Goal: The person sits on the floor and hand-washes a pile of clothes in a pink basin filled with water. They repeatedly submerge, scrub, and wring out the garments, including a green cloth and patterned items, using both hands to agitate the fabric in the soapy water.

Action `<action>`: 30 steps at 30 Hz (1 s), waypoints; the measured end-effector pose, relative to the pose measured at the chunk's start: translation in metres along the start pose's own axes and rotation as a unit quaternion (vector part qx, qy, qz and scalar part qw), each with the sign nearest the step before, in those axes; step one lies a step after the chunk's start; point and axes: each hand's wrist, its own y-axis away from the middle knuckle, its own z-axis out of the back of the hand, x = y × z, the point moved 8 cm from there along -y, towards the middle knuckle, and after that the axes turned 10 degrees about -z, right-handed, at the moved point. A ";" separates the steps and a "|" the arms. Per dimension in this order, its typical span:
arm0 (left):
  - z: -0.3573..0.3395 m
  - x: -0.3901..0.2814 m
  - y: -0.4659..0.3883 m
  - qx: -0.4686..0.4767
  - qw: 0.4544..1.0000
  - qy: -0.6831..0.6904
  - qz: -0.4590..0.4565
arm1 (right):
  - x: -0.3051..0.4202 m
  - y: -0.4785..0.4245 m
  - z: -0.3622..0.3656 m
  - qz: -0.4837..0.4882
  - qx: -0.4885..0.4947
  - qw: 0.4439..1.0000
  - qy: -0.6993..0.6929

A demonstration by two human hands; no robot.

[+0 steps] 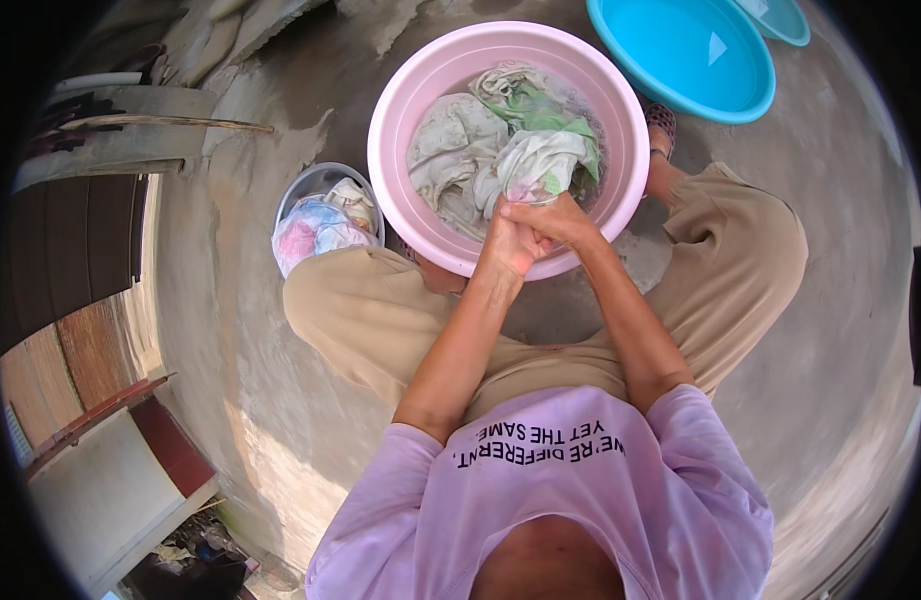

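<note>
A large pink plastic basin [385, 180] stands on the floor before me, holding wet clothes and sudsy water. My left hand [511, 244] and my right hand [558, 221] meet at the basin's near rim, pressed together on a bunched white cloth [543, 161] with pink and green patches. The fingers overlap, so parts of each hand are hidden. Beyond the bunched cloth lies a green and white cloth [532, 109]. A soaked greyish-white garment [460, 135] fills the left side of the basin.
At the left, a smaller metal-looking basin [299, 180] holds pink, blue and white clothes [322, 229], close to my knee. A blue basin [674, 56] with water stands at the upper right, with a light teal basin [794, 26] beyond it. A thin stick [183, 120] juts out at the upper left.
</note>
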 end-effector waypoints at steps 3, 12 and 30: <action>-0.005 0.012 0.004 0.036 0.999 0.018 0.027 | -0.014 0.000 0.008 -0.107 -0.014 0.994 -0.031; 0.014 0.024 0.017 0.045 0.983 0.180 -0.008 | 0.077 0.035 0.023 0.164 0.109 0.899 -0.390; -0.015 -0.107 0.064 0.034 0.918 0.168 -0.358 | 0.124 0.112 -0.014 0.236 0.321 0.785 -0.474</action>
